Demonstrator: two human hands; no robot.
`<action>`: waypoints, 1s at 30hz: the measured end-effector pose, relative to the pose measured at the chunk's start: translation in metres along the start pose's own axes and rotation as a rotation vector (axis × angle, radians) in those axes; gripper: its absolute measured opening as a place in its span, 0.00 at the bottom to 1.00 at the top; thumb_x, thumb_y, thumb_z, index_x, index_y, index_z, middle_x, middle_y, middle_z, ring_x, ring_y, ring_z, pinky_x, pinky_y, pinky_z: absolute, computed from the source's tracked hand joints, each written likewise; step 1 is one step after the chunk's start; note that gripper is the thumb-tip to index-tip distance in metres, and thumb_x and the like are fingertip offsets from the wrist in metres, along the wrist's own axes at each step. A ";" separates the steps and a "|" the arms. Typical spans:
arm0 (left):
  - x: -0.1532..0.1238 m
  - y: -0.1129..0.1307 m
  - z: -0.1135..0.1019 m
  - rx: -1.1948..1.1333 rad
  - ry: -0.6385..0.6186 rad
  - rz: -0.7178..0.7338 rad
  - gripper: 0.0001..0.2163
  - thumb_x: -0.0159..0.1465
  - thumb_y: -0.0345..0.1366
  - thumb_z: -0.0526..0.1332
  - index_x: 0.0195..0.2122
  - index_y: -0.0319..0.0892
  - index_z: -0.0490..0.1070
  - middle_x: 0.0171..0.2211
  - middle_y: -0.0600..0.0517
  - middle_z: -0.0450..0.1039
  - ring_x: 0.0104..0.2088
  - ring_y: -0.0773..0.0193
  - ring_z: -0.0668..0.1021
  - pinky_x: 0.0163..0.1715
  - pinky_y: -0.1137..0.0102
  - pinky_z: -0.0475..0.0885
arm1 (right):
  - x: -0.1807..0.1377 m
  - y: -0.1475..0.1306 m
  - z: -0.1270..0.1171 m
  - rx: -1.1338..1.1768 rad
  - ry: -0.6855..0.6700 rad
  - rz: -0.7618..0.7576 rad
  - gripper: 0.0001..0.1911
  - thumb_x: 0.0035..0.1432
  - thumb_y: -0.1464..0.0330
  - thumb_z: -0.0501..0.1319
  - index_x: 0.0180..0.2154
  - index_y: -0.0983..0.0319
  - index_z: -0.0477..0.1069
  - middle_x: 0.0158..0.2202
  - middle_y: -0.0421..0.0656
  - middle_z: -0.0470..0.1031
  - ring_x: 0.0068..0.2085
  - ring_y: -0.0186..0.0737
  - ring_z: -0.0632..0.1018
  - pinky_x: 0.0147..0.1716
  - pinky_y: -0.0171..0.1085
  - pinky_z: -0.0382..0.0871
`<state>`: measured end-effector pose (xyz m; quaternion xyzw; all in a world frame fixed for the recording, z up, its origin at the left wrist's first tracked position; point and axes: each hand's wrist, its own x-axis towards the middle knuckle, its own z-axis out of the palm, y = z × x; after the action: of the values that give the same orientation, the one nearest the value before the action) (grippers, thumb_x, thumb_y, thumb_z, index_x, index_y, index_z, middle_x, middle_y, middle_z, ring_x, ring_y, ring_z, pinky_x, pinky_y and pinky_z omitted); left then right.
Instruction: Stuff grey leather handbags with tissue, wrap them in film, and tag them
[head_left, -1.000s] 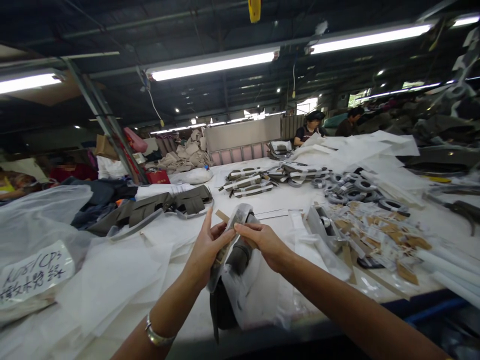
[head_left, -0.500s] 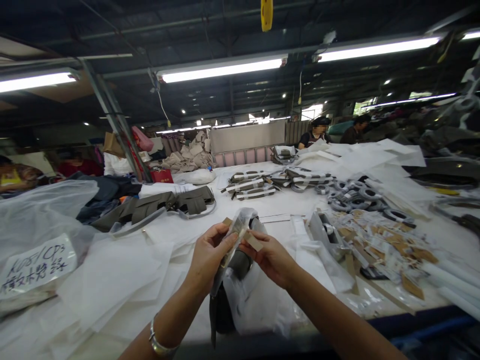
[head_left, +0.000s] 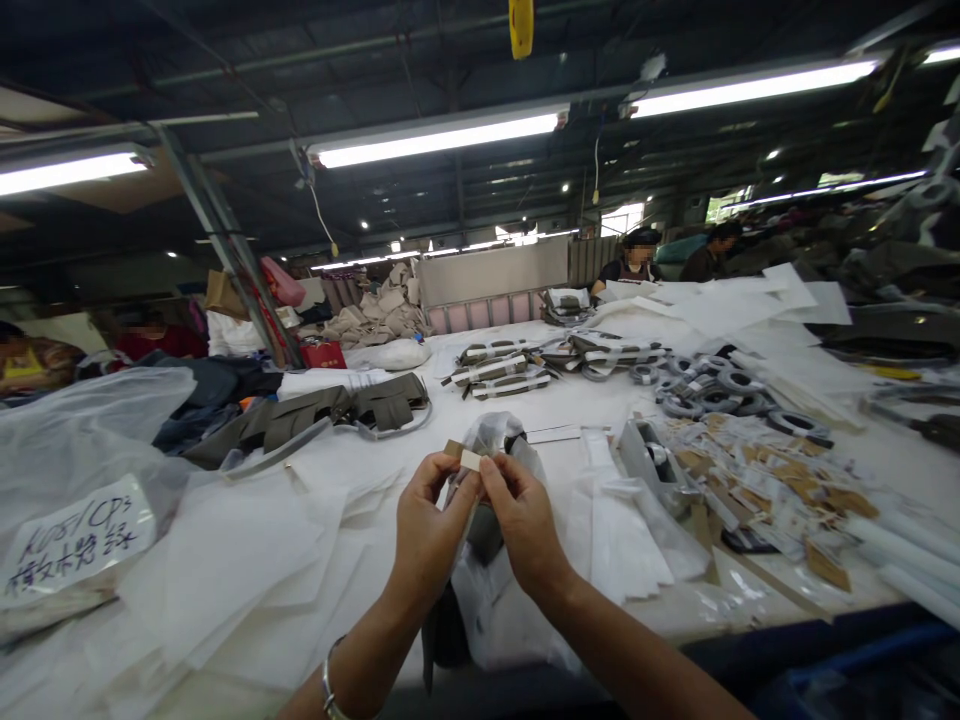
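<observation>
In the head view, my left hand (head_left: 429,530) and my right hand (head_left: 531,520) meet in front of me, both closed in a pinch. A small pale card piece (head_left: 471,460) spans the gap between their fingertips. A brown card piece (head_left: 453,449) juts up from behind my left fingers; whether the two pieces are joined, I cannot tell. Just beyond and below lies a dark olive bag part (head_left: 448,625) partly covered in clear plastic wrap (head_left: 499,430). My forearms and hands hide some of it.
White sheets (head_left: 225,570) and a labelled plastic bag (head_left: 82,530) lie to the left. On the right are a grey box (head_left: 646,465), a heap of brown tags (head_left: 795,480) and wrapped rings (head_left: 712,385). Wrapped straps (head_left: 499,370) lie farther back. Other people sit beyond the table.
My right hand has turned upward and its fingertips have come against my left ones. The card piece it held at an angle now lies between both hands, with a pale face showing.
</observation>
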<state>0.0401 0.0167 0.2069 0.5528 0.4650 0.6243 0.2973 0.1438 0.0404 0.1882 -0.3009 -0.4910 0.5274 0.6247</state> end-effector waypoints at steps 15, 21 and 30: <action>0.014 0.035 -0.014 0.388 -0.117 0.160 0.06 0.63 0.39 0.62 0.35 0.44 0.77 0.33 0.53 0.79 0.35 0.61 0.80 0.39 0.70 0.73 | -0.001 0.001 -0.006 -0.016 0.016 0.011 0.16 0.60 0.55 0.62 0.31 0.60 0.67 0.23 0.36 0.67 0.27 0.34 0.70 0.29 0.34 0.62; 0.004 0.029 -0.016 0.700 0.078 0.314 0.07 0.60 0.38 0.65 0.39 0.51 0.80 0.39 0.51 0.81 0.40 0.54 0.81 0.45 0.65 0.71 | -0.002 -0.001 -0.001 0.050 0.024 0.026 0.16 0.56 0.57 0.66 0.30 0.61 0.66 0.23 0.36 0.69 0.27 0.34 0.71 0.30 0.34 0.64; -0.018 0.012 0.006 0.626 0.104 0.355 0.19 0.63 0.35 0.61 0.56 0.47 0.73 0.59 0.48 0.68 0.59 0.49 0.71 0.61 0.57 0.62 | 0.002 0.000 -0.002 0.135 0.011 0.009 0.14 0.54 0.58 0.68 0.30 0.62 0.72 0.27 0.40 0.74 0.31 0.37 0.74 0.35 0.37 0.70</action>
<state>0.0511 -0.0028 0.2104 0.6567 0.5450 0.5208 -0.0237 0.1458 0.0427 0.1876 -0.2632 -0.4497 0.5605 0.6437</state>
